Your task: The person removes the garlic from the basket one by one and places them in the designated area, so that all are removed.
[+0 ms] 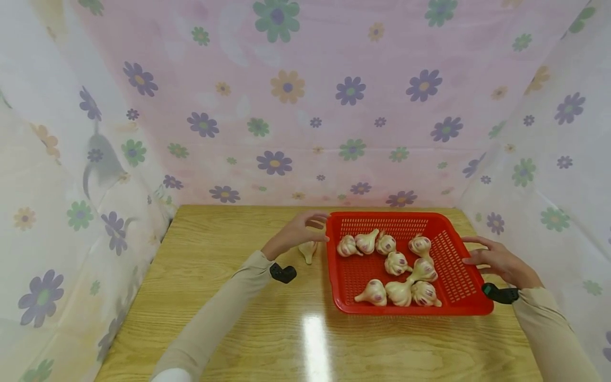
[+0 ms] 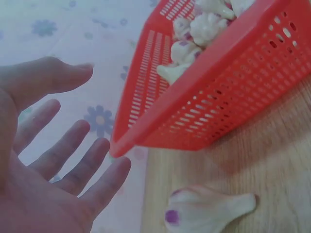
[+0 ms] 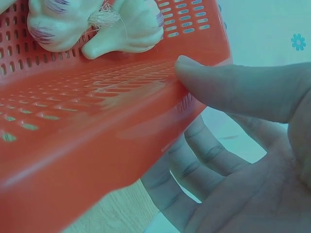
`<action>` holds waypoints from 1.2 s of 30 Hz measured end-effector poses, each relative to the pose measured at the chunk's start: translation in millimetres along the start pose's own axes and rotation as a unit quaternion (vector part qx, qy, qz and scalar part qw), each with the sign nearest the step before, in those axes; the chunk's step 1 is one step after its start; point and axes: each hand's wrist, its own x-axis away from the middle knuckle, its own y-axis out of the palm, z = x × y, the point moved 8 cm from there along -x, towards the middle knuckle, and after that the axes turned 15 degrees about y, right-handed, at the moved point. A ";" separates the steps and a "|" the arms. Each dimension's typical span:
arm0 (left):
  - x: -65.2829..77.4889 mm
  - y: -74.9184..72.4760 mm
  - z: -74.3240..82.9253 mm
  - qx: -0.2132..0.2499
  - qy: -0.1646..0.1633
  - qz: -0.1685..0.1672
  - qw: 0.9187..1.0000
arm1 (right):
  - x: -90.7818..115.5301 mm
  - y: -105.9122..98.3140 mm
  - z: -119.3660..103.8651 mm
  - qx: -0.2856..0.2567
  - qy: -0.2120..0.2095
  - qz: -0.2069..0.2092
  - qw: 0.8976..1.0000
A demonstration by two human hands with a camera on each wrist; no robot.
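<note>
A red plastic basket point(image 1: 410, 310) with slotted walls stands on the table and holds several garlic bulbs point(image 1: 396, 263), white with purple patches. My left hand point(image 1: 305, 228) is at the basket's left rim, its fingers spread and relaxed; the left wrist view shows nothing between thumb and fingers. Below that hand, a single garlic bulb point(image 2: 204, 208) lies on the wood outside the basket. At the right rim is my right hand point(image 1: 503, 262). Its thumb point(image 3: 214, 85) lies at the rim's top edge, while the other fingers extend loosely along the outer side, partly hidden by the basket.
The wooden table point(image 1: 229, 329) extends to the left and in front of the basket. Flower-patterned cloth point(image 1: 315, 127) hangs behind the table and along both sides. A dark wrist device point(image 1: 283, 274) sits on the left wrist, another point(image 1: 500, 293) on the right.
</note>
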 end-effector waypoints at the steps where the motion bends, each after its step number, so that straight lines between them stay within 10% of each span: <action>1: -2.6 2.9 2.0 -0.002 0.002 -0.009 1.000 | 0.5 -0.1 -0.3 0.000 -0.001 0.000 1.000; 14: -33.7 50.8 9.7 0.035 -0.013 -0.137 0.990 | 1.6 -5.1 -2.6 -0.005 -0.008 -0.001 1.000; 36: -53.9 139.2 -33.0 0.145 -0.155 -0.282 0.936 | -1.0 -1.1 -8.2 -0.008 -0.004 -0.006 1.000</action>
